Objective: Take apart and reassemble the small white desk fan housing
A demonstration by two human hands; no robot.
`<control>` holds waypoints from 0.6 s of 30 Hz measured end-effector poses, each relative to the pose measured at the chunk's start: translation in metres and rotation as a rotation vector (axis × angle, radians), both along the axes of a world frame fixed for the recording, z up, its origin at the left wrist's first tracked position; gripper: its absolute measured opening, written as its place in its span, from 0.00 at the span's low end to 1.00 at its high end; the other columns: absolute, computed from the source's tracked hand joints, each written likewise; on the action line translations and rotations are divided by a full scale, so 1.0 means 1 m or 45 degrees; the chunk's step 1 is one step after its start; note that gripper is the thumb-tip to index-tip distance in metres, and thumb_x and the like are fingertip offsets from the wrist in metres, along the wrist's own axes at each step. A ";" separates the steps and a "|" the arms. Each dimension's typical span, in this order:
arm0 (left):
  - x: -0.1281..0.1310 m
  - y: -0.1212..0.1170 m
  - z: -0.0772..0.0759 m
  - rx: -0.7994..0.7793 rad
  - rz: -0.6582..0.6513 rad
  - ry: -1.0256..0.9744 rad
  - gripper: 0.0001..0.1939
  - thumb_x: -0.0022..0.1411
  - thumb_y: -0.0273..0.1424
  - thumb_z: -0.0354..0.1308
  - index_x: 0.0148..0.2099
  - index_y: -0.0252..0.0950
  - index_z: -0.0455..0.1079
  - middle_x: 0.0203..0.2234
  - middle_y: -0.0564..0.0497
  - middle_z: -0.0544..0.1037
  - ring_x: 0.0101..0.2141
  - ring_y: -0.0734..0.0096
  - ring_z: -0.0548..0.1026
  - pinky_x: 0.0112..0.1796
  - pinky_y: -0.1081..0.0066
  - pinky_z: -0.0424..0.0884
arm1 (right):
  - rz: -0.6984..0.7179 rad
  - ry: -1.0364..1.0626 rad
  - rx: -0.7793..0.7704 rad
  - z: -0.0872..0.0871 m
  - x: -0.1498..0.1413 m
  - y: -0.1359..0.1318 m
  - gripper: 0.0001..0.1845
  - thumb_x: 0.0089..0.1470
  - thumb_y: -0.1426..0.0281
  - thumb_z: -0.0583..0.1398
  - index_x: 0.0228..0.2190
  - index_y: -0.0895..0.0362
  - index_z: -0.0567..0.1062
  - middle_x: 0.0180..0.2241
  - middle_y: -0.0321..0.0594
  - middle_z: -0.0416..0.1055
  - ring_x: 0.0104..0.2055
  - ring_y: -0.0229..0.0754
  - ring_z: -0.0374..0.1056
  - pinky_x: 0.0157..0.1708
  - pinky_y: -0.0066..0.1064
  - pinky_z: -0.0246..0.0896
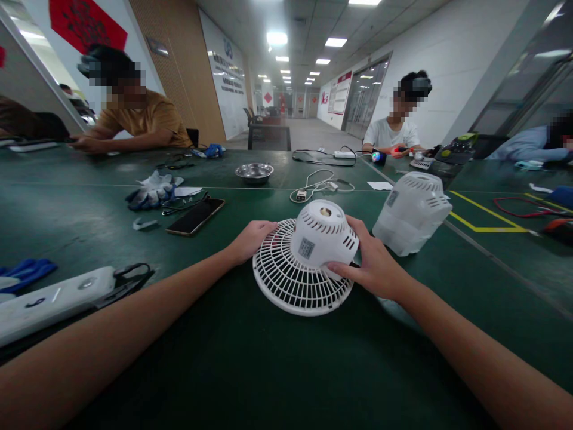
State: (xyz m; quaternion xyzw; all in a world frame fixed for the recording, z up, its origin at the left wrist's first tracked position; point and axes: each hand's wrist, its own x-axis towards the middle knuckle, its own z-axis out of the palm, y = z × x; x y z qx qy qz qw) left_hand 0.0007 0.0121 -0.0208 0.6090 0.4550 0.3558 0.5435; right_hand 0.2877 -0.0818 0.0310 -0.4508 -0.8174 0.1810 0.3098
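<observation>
Over the feed, my right hand (pixel 378 266) gripped the vented white fan motor housing (pixel 321 236), which rose from the round fan guard (pixel 308 311); my left hand (pixel 253 242) held the guard's left rim. The housing's grey label (pixel 307 248) was too small for me to read. Right of the guard stood another vented white casing (pixel 414 215); left lay a smartphone (pixel 197 216).

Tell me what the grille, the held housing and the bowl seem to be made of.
Grille: likely white plastic, smooth satin, going by its even, molded-looking ribs.
Held housing: probably hard white plastic, slightly glossy, with smooth curves and neat slots.
Bowl: looks like polished metal, perhaps stainless steel, given its silvery reflections.
</observation>
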 end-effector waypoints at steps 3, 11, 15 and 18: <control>-0.001 0.001 -0.001 0.004 -0.022 0.010 0.15 0.66 0.42 0.56 0.40 0.35 0.76 0.35 0.47 0.81 0.34 0.66 0.78 0.37 0.66 0.74 | 0.000 -0.009 -0.007 0.000 0.000 0.000 0.47 0.52 0.55 0.67 0.64 0.52 0.52 0.57 0.52 0.70 0.54 0.61 0.71 0.51 0.59 0.70; 0.000 -0.002 0.001 0.018 0.002 0.017 0.15 0.66 0.41 0.56 0.39 0.35 0.75 0.34 0.48 0.80 0.33 0.67 0.78 0.36 0.67 0.74 | -0.001 -0.005 -0.006 0.000 0.000 0.000 0.47 0.52 0.54 0.66 0.64 0.51 0.51 0.57 0.52 0.70 0.54 0.61 0.72 0.51 0.59 0.71; 0.000 -0.001 0.000 0.022 0.005 0.008 0.15 0.65 0.42 0.56 0.38 0.35 0.75 0.33 0.49 0.80 0.32 0.68 0.77 0.36 0.67 0.74 | 0.002 -0.025 0.027 -0.001 0.001 0.001 0.47 0.51 0.54 0.67 0.64 0.51 0.52 0.58 0.52 0.69 0.54 0.62 0.71 0.52 0.60 0.69; -0.001 0.000 -0.001 0.002 0.009 -0.001 0.15 0.66 0.42 0.57 0.38 0.35 0.75 0.33 0.49 0.80 0.32 0.67 0.78 0.36 0.67 0.74 | 0.000 -0.030 0.037 -0.002 0.001 0.001 0.47 0.51 0.54 0.67 0.64 0.51 0.52 0.58 0.52 0.69 0.54 0.62 0.71 0.52 0.61 0.70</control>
